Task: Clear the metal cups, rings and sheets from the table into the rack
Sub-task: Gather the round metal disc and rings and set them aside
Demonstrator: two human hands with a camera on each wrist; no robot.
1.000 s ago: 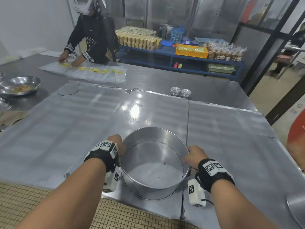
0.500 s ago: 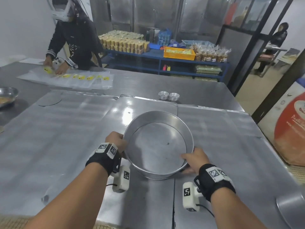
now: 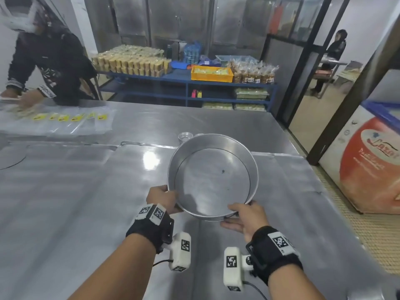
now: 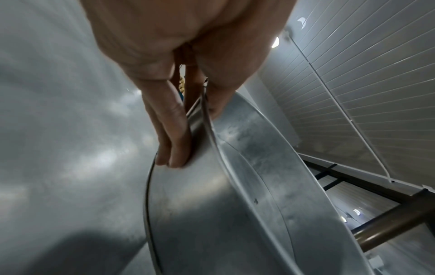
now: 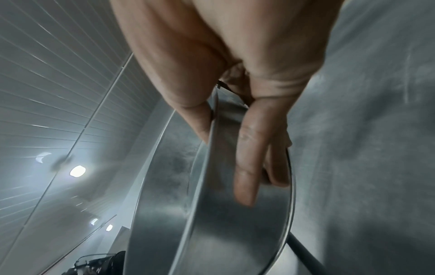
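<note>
Now, ring: a wide metal ring is up off the table, tilted with its open face toward the camera, held between both hands over the near-centre.
Left hand: left hand pinches the ring's near-left rim, thumb inside, fingers outside.
Right hand: right hand clamps the near-right rim, thumb over the edge, fingers beneath.
Head view only: two small cups sit just beyond the ring's far edge, one mostly hidden by it; metal sheets cover the tabletop; another person works at the far-left corner over clear bags with yellow labels; blue shelves of packaged goods stand behind.
Left wrist only: fingers lie flat along the ring's outer wall, thumb tucked inside; ceiling panels show on the right.
Right wrist only: two fingers press the outer wall, thumb hooked behind the rim; a ceiling lamp glows on the left.
Rack: cannot tell which, if any, of the shelves it is.
</note>
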